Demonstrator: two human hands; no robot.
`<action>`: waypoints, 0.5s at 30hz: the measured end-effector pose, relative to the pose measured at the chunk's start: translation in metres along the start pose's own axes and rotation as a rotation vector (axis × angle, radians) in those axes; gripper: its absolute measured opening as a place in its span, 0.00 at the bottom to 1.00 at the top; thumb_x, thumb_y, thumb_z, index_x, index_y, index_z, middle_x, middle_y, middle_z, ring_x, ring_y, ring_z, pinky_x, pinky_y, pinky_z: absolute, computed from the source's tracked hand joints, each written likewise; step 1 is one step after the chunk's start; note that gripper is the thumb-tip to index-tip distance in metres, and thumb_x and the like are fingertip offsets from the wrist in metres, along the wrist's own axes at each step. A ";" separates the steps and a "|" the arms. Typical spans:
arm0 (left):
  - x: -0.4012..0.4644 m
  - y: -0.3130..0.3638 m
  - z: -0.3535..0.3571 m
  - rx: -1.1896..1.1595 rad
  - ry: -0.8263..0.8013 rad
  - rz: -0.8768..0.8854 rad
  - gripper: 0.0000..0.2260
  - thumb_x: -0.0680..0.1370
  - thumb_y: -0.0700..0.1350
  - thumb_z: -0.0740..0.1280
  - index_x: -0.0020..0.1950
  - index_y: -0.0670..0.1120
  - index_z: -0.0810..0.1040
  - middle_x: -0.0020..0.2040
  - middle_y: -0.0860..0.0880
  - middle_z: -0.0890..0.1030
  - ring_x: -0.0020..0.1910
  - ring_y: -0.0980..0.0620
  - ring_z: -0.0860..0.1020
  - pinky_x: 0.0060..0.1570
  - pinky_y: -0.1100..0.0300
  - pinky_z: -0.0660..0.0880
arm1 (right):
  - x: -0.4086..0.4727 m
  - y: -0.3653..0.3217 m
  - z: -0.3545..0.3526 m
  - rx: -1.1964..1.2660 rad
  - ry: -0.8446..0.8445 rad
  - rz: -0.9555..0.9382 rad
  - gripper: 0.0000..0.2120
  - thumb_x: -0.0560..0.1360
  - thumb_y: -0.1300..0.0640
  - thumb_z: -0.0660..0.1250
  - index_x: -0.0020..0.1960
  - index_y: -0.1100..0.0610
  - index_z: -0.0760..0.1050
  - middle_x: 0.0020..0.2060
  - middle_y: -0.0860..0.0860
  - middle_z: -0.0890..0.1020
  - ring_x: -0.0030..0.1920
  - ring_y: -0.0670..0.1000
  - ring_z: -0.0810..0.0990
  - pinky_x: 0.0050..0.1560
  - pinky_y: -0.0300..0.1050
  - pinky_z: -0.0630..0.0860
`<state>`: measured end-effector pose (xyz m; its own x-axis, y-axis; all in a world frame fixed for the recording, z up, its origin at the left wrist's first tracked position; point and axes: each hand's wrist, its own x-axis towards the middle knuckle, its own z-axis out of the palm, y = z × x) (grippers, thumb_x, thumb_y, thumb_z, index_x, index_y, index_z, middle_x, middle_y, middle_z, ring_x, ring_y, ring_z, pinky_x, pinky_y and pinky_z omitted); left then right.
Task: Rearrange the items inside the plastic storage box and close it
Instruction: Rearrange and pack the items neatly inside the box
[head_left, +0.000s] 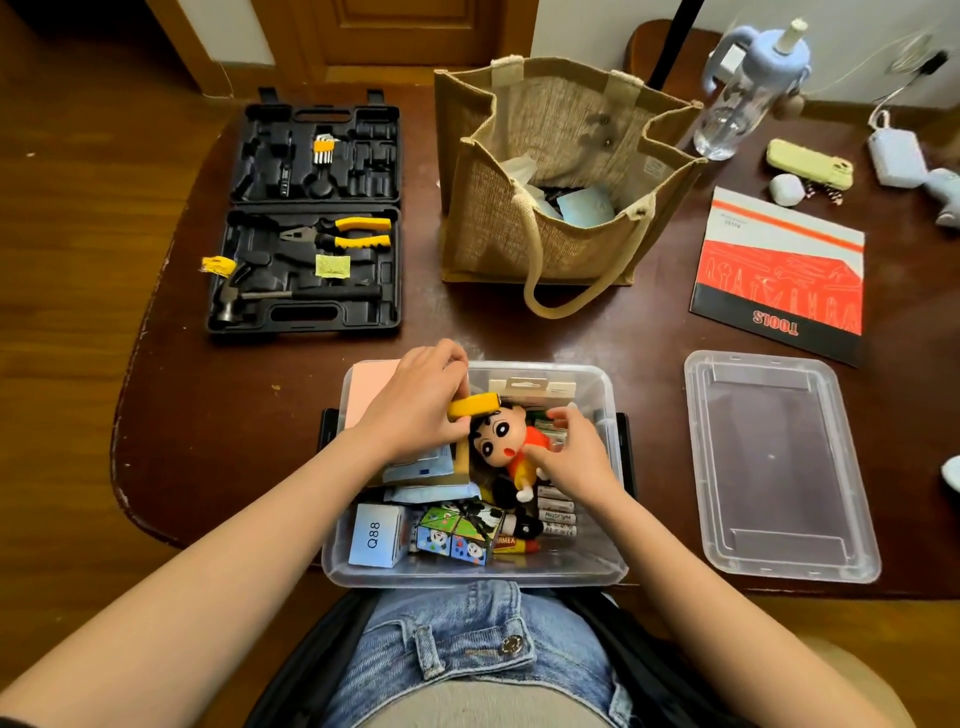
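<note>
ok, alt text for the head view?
Left hand grips a yellow object and right hand holds a cartoon doll inside an open clear storage box; its lid lies on the table to the right.

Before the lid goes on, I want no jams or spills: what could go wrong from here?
1. The cartoon doll lies on top of the other items in the storage box, so it may sit too high for the lid to close.
2. The left hand grips a yellow item above the box; it could slip.
3. The box's near edge seems to overhang the table and might tip toward the lap.
</note>
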<state>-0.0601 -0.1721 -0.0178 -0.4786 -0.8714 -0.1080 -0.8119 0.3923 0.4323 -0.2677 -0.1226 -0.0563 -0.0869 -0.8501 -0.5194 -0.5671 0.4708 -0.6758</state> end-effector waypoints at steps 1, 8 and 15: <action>0.000 0.001 0.000 0.011 0.005 0.000 0.09 0.69 0.46 0.71 0.41 0.49 0.70 0.56 0.50 0.70 0.52 0.50 0.68 0.51 0.61 0.62 | -0.002 0.004 0.001 0.015 -0.022 -0.005 0.29 0.70 0.57 0.73 0.68 0.58 0.66 0.64 0.54 0.72 0.60 0.51 0.73 0.57 0.43 0.72; -0.001 0.003 0.001 0.087 0.033 0.028 0.12 0.72 0.49 0.71 0.54 0.49 0.75 0.60 0.49 0.71 0.59 0.48 0.69 0.62 0.55 0.61 | -0.016 0.016 0.003 0.305 -0.343 0.017 0.41 0.69 0.52 0.75 0.74 0.53 0.57 0.68 0.49 0.67 0.61 0.47 0.74 0.61 0.43 0.74; -0.016 0.017 -0.001 0.115 -0.031 0.286 0.13 0.74 0.46 0.68 0.58 0.52 0.78 0.67 0.48 0.71 0.69 0.48 0.66 0.72 0.43 0.51 | -0.018 0.016 0.007 -0.008 -0.290 -0.159 0.41 0.68 0.56 0.76 0.74 0.50 0.58 0.64 0.52 0.75 0.50 0.45 0.81 0.54 0.41 0.78</action>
<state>-0.0657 -0.1517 -0.0081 -0.7020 -0.7118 -0.0243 -0.6742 0.6531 0.3448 -0.2694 -0.0980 -0.0609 0.2393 -0.8100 -0.5354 -0.5614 0.3345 -0.7569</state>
